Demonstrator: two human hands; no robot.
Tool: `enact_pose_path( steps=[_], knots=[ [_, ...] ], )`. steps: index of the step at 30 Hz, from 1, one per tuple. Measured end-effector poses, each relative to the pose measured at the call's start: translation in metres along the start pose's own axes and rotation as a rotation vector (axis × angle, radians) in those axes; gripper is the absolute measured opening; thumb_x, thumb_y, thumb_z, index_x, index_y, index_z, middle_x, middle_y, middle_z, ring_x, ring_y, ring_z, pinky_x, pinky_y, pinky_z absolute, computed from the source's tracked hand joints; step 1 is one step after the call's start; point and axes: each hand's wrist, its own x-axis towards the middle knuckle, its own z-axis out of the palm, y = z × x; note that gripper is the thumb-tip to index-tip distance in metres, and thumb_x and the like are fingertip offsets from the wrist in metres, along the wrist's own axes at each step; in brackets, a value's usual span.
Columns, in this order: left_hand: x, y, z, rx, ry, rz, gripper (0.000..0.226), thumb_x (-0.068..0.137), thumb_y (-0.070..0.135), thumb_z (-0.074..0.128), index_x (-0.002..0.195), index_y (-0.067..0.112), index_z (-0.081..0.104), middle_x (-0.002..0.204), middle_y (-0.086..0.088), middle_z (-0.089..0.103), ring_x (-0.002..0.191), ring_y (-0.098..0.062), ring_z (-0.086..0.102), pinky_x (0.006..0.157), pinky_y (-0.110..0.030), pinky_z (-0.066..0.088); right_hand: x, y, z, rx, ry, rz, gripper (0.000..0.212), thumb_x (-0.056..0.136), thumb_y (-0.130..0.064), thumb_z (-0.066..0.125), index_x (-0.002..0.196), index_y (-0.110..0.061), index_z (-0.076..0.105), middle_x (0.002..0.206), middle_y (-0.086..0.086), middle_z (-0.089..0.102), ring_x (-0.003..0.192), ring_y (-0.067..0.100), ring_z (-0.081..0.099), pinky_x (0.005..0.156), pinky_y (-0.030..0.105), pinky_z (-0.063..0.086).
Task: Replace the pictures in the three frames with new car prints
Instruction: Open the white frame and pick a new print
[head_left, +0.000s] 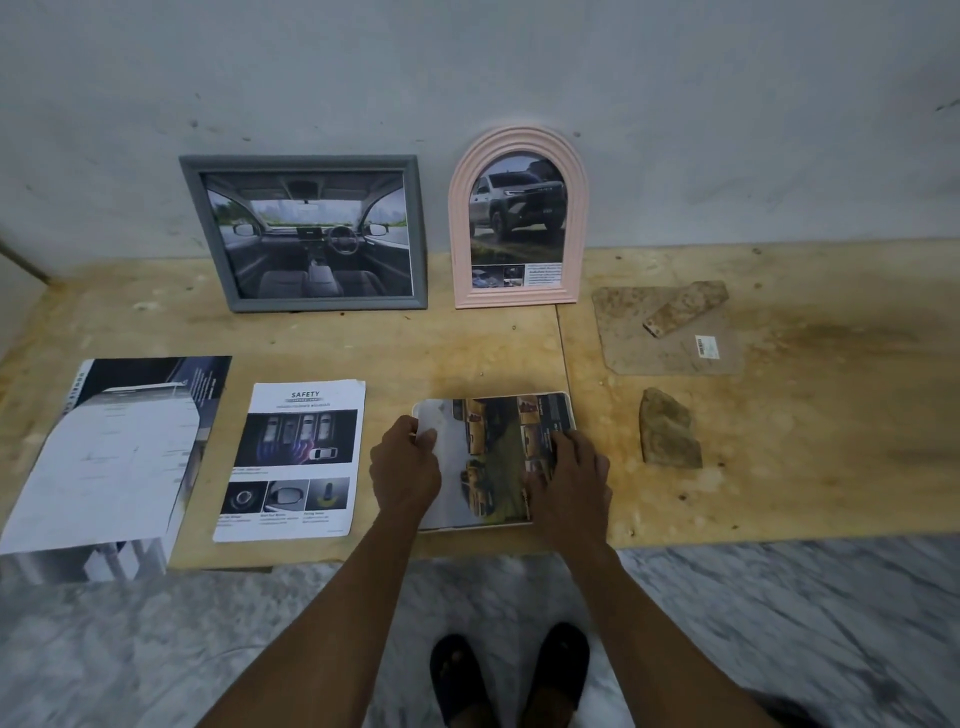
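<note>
Both hands work the white frame (493, 462) lying flat on the tabletop (779, 467); left hand (405, 467) pinches the thin, floppy car print (498, 457) at its edge, right hand (569, 483) presses fingers flat; likely creases, so lift by edges.

Grey frame (304, 234) at the wall carries a dark grey car-interior print. Just right of it, the arched frame (519, 218) is pale pink and ribbed, with a silver pickup on a green-brown ground. In front of the grey frame, the safety sheet (293, 460) is white with black photo panels. Right of that sheet, the white-edged frame (493, 462) shows yellow trucks on green.
</note>
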Motion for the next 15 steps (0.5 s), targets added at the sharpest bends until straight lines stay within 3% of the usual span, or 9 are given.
enact_pose_path(
  steps=[6,9,12,15],
  knots=[
    [-0.003,0.001,-0.007,0.16,-0.047,0.157,0.028,0.104,0.033,0.042,0.127,0.019,0.051,0.094,-0.015,0.069,0.088,-0.04,0.065,0.067,-0.036,0.042,0.001,0.002,0.002,-0.074,-0.005,-0.025,0.064,0.089,-0.041,0.062,0.143,-0.021,0.034,0.149,-0.003,0.026,0.132,0.024,0.023,0.097,0.048,0.041],
    [-0.004,0.005,-0.009,0.137,-0.077,0.156,0.031,0.105,0.035,0.037,0.13,0.019,0.046,0.096,-0.016,0.067,0.088,-0.04,0.064,0.068,-0.04,0.047,0.001,0.001,0.003,-0.097,0.003,-0.04,0.065,0.088,-0.043,0.062,0.143,-0.022,0.034,0.148,-0.002,0.027,0.13,0.024,0.023,0.096,0.047,0.044],
    [-0.004,0.01,-0.01,0.078,-0.119,0.101,0.036,0.103,0.039,0.045,0.131,0.017,0.044,0.106,-0.014,0.067,0.095,-0.038,0.065,0.077,-0.043,0.051,0.002,0.001,0.003,-0.106,0.012,-0.043,0.065,0.087,-0.043,0.062,0.142,-0.022,0.035,0.147,-0.002,0.027,0.129,0.024,0.024,0.096,0.047,0.045],
    [0.0,0.007,-0.013,-0.019,-0.196,0.051,0.062,0.087,0.043,0.07,0.135,0.015,0.042,0.123,-0.011,0.062,0.108,-0.034,0.062,0.087,-0.046,0.054,0.001,0.0,0.002,-0.111,0.015,-0.038,0.064,0.087,-0.043,0.062,0.141,-0.022,0.036,0.147,-0.001,0.028,0.129,0.024,0.025,0.095,0.046,0.045]
  ],
)
